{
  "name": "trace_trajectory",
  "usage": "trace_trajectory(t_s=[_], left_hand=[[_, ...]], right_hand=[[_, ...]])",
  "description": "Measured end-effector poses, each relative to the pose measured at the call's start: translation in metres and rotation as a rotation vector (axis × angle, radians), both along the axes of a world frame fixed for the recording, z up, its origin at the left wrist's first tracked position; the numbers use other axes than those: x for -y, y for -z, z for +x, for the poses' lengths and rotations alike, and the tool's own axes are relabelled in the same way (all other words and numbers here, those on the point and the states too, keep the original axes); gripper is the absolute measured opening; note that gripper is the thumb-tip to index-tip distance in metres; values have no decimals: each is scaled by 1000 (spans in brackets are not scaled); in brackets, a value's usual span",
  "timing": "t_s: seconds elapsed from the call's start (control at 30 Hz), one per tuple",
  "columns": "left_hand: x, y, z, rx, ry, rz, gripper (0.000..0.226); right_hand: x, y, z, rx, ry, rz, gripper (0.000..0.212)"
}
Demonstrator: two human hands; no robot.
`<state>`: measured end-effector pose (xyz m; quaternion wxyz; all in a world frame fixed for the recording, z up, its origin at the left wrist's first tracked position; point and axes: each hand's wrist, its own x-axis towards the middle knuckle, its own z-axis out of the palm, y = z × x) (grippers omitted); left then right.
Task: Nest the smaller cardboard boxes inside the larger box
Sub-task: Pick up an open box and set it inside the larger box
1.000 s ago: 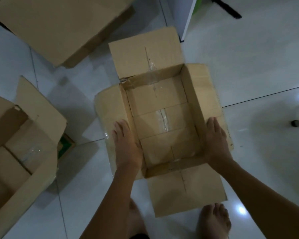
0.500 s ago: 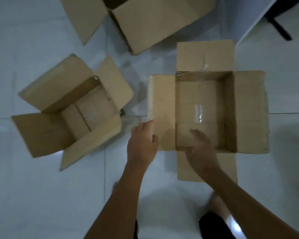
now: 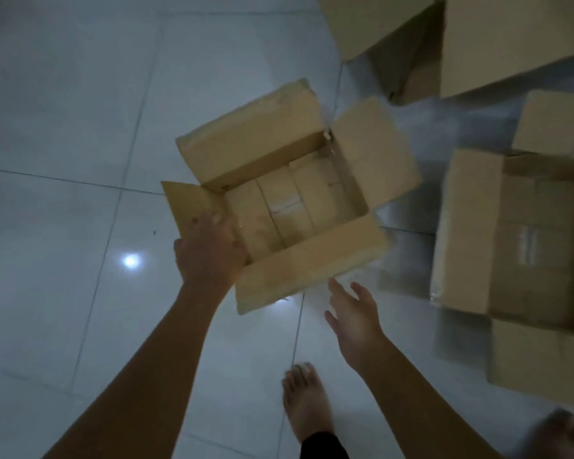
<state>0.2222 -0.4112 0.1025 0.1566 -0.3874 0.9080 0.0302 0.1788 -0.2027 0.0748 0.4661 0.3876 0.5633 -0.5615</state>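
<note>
A smaller open cardboard box [image 3: 252,140] sits on the white tiled floor at the centre, flaps spread and nothing inside it. My left hand [image 3: 209,251] grips its near-left corner, with the fingers curled over the rim by the left flap. My right hand [image 3: 355,313] hovers open with spread fingers just below the box's near flap, apart from it. The larger open box [image 3: 466,226] lies at the right edge, partly cut off, its flaps folded out and its inside bare.
Another big cardboard box [image 3: 511,41] lies at the top right, close behind the other two. My bare feet [image 3: 307,399] stand on the tiles below my hands. Bare floor stretches to the left, with a light glare [image 3: 131,261].
The view has swung left from the larger box to the smaller one. Both hands left the larger box; my left hand took hold of the smaller box's corner and my right hand followed.
</note>
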Motion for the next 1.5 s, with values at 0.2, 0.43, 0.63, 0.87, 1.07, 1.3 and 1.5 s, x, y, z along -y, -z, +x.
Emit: trace_trajectory(t_s=[0.2, 0.43, 0.63, 0.87, 1.07, 1.3, 1.5], left_hand=[[74, 48, 27, 29, -200, 130, 51], [33, 53, 49, -246, -496, 272, 57], [-61, 64, 67, -311, -765, 381, 74], [-167, 68, 40, -370, -1064, 537, 85], [-231, 58, 17, -343, -1176, 621, 87], [-258, 53, -3, -357, -1101, 708, 99], [-256, 27, -8, -87, -815, 765, 91]], right_hand=[[52, 37, -2, -91, 120, 25, 35], [37, 42, -31, -223, -9, 225, 31], [-10, 36, -82, -419, -221, 391, 16], [-42, 19, -117, -547, -581, 491, 24], [-77, 17, -127, -619, -622, 591, 24], [-109, 16, -146, -578, -552, 578, 28], [-116, -11, -157, -498, -545, 585, 45]])
